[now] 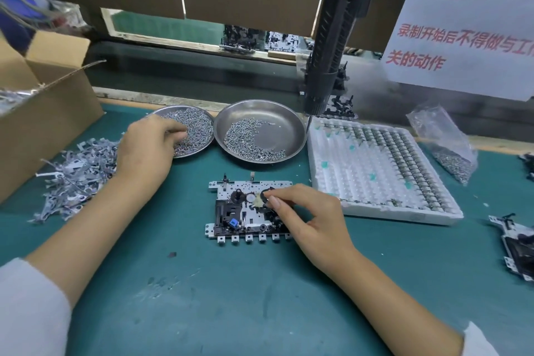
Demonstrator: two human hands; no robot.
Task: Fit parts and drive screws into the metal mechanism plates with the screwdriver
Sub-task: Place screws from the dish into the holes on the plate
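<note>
A metal mechanism plate [231,212] with black parts and a blue piece lies flat on the green mat in the middle. My right hand [310,215] is over its right half, thumb and forefinger pinching a small black round part [264,196] against the plate. My left hand [150,144] reaches into the left steel dish [199,124] of small dark screws, fingertips curled among them; whether it holds a screw is hidden. The black electric screwdriver [332,46] hangs upright above the table at the back right, touched by neither hand.
A second steel dish [289,118] holds silver screws. A white foam tray [361,170] of small parts sits at the right, with a plastic bag of screws [450,153] beyond. A pile of metal strips [75,176] and a cardboard box [43,113] lie left. Another mechanism [517,246] rests at the right edge.
</note>
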